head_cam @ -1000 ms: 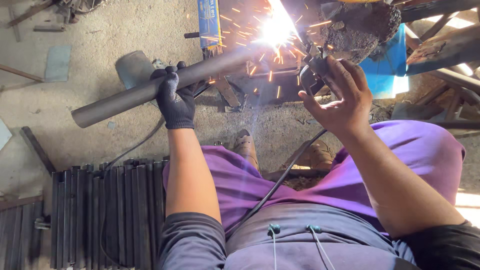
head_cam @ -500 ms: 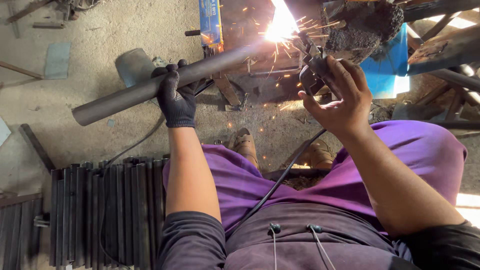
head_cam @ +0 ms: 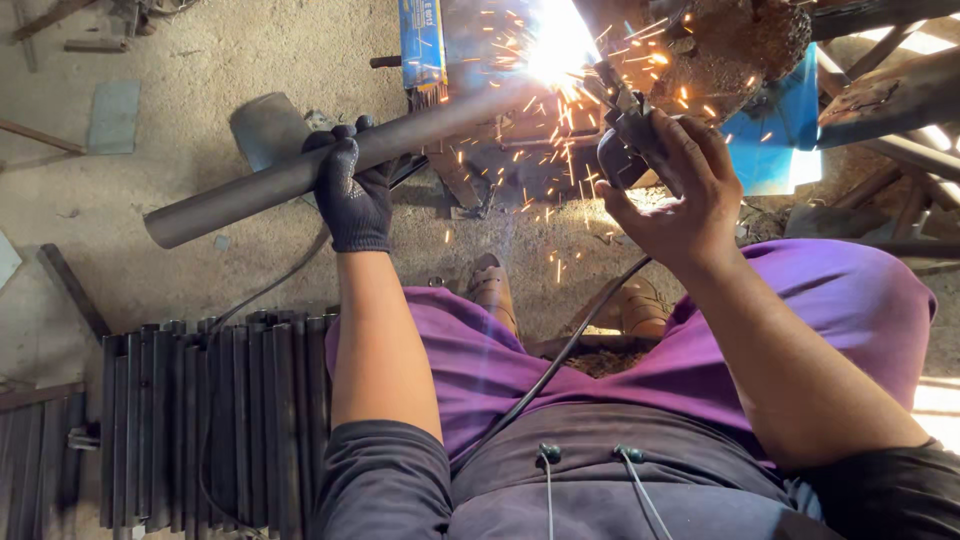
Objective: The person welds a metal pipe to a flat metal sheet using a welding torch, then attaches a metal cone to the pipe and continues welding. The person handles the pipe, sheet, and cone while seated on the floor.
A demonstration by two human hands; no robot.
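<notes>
My left hand [head_cam: 352, 190], in a black glove, is closed around a long dark metal pipe [head_cam: 240, 195] that slants up to the right. My bare right hand [head_cam: 675, 190] grips the handle of a welding holder [head_cam: 625, 130], whose cable [head_cam: 545, 370] runs down across my lap. At the pipe's far end a bright white arc [head_cam: 555, 45] burns and orange sparks scatter over the ground. I sit in purple trousers with both sandalled feet on the ground below the arc.
A stack of dark steel bars [head_cam: 200, 420] lies by my left knee. A blue box [head_cam: 422, 40] stands beyond the pipe, a blue sheet [head_cam: 775, 140] and rusty metal frames [head_cam: 890, 110] at the right. Flat metal plates [head_cam: 112, 115] lie on the dusty ground.
The arc stays lit and has shifted slightly. More sparks now fly downward toward my feet. Both hands keep their grips and have barely moved.
</notes>
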